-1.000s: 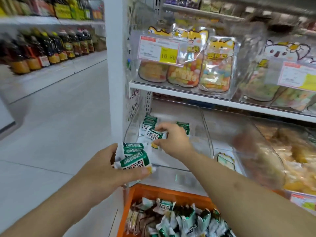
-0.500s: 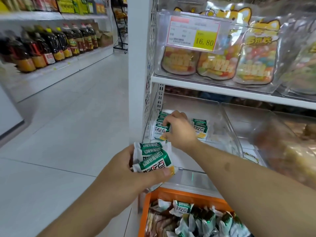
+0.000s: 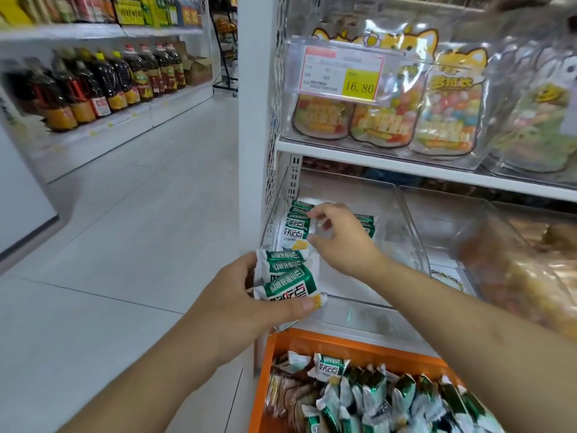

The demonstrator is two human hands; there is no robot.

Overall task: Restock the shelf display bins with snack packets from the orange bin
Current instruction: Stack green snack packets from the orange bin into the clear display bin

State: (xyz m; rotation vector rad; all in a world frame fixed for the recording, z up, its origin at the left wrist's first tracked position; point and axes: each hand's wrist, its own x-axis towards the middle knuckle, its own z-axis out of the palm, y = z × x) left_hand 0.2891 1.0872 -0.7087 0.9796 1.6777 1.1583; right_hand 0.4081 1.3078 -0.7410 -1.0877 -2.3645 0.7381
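The snack packets (image 3: 288, 278) are showing green and white with a bit of yellow at the corner, and the bin (image 3: 265, 385) under them is glowing bright orange. The price tag (image 3: 342, 75) is showing white with a red edge and a yellow box, and the candy bags (image 3: 445, 117) behind it are showing yellow cartoon animals and many-coloured sweets. The bottles (image 3: 103, 79) across the pale grey floor (image 3: 125, 229) are looking dark brown with yellow labels.

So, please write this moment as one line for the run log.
left hand: holds stack of green-white snack packets | right hand: at upright packet row in clear plastic display bin | orange plastic bin: packets remain
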